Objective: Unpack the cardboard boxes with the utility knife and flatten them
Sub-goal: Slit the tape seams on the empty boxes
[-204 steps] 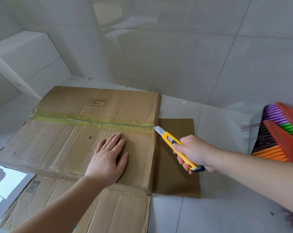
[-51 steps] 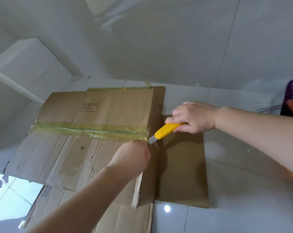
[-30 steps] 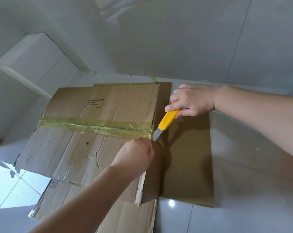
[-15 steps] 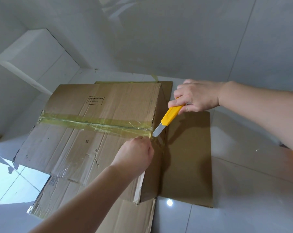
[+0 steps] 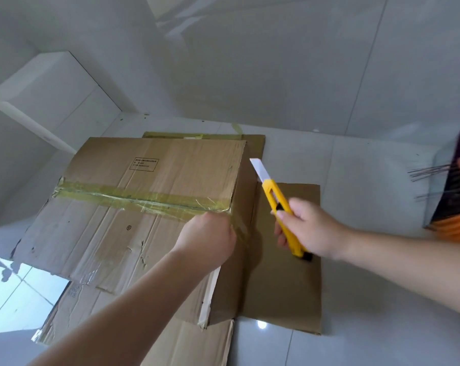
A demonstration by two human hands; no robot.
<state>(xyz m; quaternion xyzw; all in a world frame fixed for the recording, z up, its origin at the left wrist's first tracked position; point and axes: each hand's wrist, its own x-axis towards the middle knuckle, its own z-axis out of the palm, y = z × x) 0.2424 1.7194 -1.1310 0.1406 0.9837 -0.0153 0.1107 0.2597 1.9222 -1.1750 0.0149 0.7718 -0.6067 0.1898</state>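
The cardboard box (image 5: 133, 207) fills the left and centre of the head view, lying on the tiled floor (image 5: 368, 180) on top of other flattened cardboard (image 5: 284, 286), its upper panel raised along the right edge. It looks light and fairly stiff across the panels but creased, dented and ready to fold at the scores, so it should lift easily yet flop if held by one corner; a firm hold at an edge close to a fold seems the sounder place. A band of yellowish tape (image 5: 144, 198) runs from nine o'clock to three o'clock across the panel, glossy and wrinkled, likely thin and stretchy. At its three o'clock end the left hand (image 5: 207, 241) sits with fingers curled round the box edge by the tape end. Just to the right, apart from the box, the right hand (image 5: 310, 231) grips the utility knife (image 5: 279, 204), fingers wrapped round its yellow handle, blade pointing toward eleven o'clock. The smooth plastic handle could slip; the bared blade is thin and brittle.
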